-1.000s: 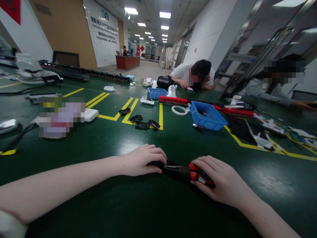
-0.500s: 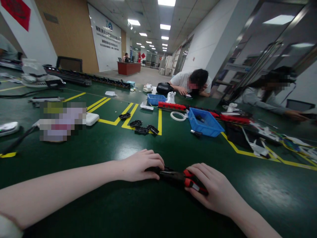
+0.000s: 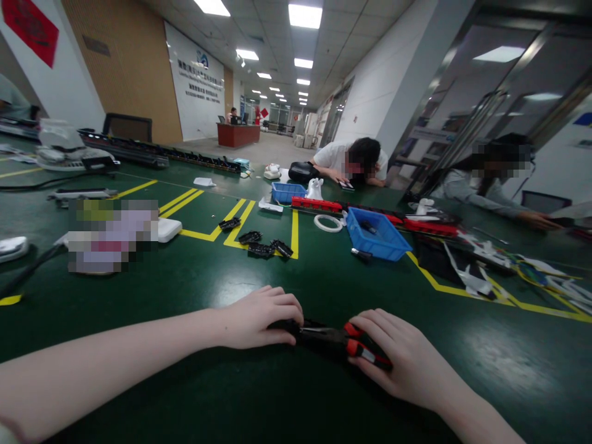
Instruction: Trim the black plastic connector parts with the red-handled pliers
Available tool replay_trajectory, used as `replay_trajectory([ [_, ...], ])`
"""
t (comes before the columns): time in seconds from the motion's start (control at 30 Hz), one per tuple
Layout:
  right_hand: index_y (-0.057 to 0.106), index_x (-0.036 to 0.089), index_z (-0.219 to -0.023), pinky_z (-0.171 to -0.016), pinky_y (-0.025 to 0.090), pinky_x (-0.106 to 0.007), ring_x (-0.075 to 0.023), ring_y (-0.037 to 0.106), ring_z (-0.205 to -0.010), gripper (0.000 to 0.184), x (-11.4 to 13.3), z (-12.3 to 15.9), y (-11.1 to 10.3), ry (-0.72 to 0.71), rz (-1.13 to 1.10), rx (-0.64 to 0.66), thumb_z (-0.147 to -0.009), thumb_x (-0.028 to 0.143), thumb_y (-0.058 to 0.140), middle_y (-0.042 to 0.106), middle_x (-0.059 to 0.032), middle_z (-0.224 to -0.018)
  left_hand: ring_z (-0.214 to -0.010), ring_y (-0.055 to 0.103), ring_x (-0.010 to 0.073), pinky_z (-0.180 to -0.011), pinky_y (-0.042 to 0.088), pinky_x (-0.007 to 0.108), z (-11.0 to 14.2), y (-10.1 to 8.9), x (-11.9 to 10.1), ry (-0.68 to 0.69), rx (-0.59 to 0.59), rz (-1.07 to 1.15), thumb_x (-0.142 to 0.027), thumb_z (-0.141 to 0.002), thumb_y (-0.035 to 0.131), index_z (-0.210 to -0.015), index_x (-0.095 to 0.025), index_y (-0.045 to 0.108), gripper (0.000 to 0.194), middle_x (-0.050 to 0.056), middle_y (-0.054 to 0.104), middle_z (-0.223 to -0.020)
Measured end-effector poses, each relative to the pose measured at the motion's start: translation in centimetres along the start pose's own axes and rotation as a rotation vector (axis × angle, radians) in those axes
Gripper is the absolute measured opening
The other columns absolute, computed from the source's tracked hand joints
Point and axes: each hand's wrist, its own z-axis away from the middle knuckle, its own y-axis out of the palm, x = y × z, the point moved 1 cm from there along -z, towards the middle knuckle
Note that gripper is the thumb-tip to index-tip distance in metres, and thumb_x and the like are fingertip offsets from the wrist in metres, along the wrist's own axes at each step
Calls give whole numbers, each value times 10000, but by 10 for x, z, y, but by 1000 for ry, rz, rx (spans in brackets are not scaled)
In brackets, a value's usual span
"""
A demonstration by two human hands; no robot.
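Observation:
Between the thumb and fingers of my left hand (image 3: 266, 317) is a small black part (image 3: 285, 325), mostly hidden by the fingers; its exact kind does not show. My right hand (image 3: 398, 357) is wrapped round the red and black handles of a pair of long-nose pliers (image 3: 326, 335). The jaws point left and meet the black part at my left fingertips; whether they grip it I cannot tell. Farther back on the green table (image 3: 194, 394) lie several ribbed black pieces (image 3: 261, 249).
A blue bin (image 3: 377, 237) with dark items stands right of centre, a white ring (image 3: 328, 222) beside it. Red strips (image 3: 319, 204) run behind. At left are a pixelated object (image 3: 113, 237) and a white case (image 3: 169, 230). Two people (image 3: 358, 160) sit across the table.
The view has shifted slightly. Both hands stay close together with the pliers against the black part; the angle of the pliers has altered a little.

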Motion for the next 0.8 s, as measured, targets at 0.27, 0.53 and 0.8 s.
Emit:
replay_trajectory([
  [0.27, 601, 186, -1135, -746, 577, -332, -208, 675, -891, 322, 0, 2, 7, 29, -47, 2, -833, 289, 643, 699, -98, -1027, -1046, 572, 222, -853, 401, 326, 0, 1, 0, -6, 0, -6, -328, -944, 643, -1120, -225, 593, 210, 36, 620, -1220],
  [0.53, 602, 170, -1124, -755, 580, -347, -217, 674, -887, 311, 4, -1, 9, 12, -37, -6, -839, 289, 643, 701, -105, -1022, -1041, 575, 218, -848, 396, 323, 0, 2, 2, -2, -4, -17, -317, -948, 638, -1121, -232, 590, 198, 28, 615, -1225],
  [0.8, 587, 175, -1142, -745, 585, -353, -226, 681, -891, 341, 0, 2, 7, -7, 15, -1, -834, 305, 656, 702, -109, -1035, -1032, 575, 221, -856, 395, 324, 0, 2, 2, -6, -8, 1, -341, -939, 649, -1109, -236, 604, 205, 33, 617, -1194],
])
